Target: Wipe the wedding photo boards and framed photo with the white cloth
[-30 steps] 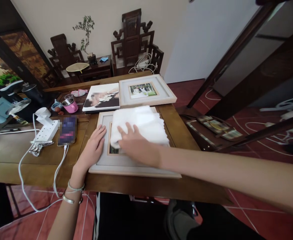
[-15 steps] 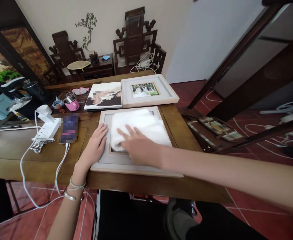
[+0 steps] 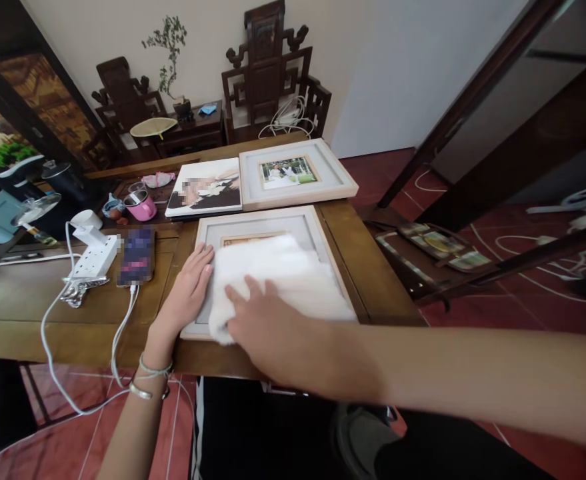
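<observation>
A light wooden picture frame (image 3: pixel 203 233) lies flat near the table's front edge, its pale mat partly covered. Across its middle and front is a fluffy white cloth (image 3: pixel 277 267), folded over itself. My right hand (image 3: pixel 267 327) presses on the cloth's near part and holds it against the frame, fingers spread over the top; the thumb is hard to make out. My left hand (image 3: pixel 187 287) rests on the frame's left edge, its fingers stretched out and holding nothing. The cloth hides most of the frame's picture.
Behind lie a second frame (image 3: pixel 300 197) with a photo and a white photo panel (image 3: pixel 205 187). To the left are a phone (image 3: pixel 137 257), a white power strip (image 3: pixel 94 257) with cables and a pink mug (image 3: pixel 141 205). A dark chair (image 3: pixel 265 67) stands beyond the table.
My right hand has slid the white cloth toward me, uncovering the upper part of the frame's inside. My left hand stays on the left edge. The camera view has shifted slightly.
</observation>
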Demonstrator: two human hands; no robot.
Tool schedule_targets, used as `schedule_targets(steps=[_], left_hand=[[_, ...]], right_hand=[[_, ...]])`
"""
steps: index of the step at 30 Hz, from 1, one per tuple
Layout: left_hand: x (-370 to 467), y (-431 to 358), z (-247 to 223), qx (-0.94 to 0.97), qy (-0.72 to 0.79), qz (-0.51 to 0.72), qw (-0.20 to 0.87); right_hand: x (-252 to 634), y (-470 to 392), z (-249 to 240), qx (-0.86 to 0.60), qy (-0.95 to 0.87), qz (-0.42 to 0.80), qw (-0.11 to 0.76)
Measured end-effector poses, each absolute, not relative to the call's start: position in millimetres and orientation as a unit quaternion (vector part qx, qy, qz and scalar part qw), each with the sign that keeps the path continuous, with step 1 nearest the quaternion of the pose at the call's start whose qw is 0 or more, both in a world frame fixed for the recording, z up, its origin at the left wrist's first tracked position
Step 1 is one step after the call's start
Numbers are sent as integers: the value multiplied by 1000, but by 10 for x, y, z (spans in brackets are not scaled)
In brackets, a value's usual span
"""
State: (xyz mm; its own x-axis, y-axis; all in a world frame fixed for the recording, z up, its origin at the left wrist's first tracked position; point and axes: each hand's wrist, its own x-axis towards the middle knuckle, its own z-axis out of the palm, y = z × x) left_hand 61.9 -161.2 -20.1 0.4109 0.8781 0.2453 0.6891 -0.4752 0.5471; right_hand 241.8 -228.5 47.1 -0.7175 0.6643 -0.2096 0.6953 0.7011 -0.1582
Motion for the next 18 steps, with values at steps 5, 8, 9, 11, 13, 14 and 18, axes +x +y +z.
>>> schedule_targets(steps=[5, 8, 9, 11, 13, 14, 18], left_hand=[[624, -1617, -176, 820, 479, 252, 185], [617, -1613, -183, 821, 476, 250, 191], [614, -1613, -186, 821, 475, 252, 191], [609, -1615, -190, 821, 471, 260, 190], [609, -1621, -186, 821, 466, 269, 190], [611, -1625, -180, 821, 462, 274, 191], [617, -1641, -158, 818, 456, 295, 190]], right_hand=[[2458, -2422, 551, 306, 941, -138, 32], [2515, -2260, 476, 338, 935, -106, 35], [2531, -2177, 429, 357, 929, -87, 36], [2547, -1980, 323, 394, 918, -42, 33], [2533, -1761, 234, 418, 908, -9, 19], [2512, -1654, 207, 426, 905, -2, 17], [2342, -1389, 228, 454, 890, -11, 41]])
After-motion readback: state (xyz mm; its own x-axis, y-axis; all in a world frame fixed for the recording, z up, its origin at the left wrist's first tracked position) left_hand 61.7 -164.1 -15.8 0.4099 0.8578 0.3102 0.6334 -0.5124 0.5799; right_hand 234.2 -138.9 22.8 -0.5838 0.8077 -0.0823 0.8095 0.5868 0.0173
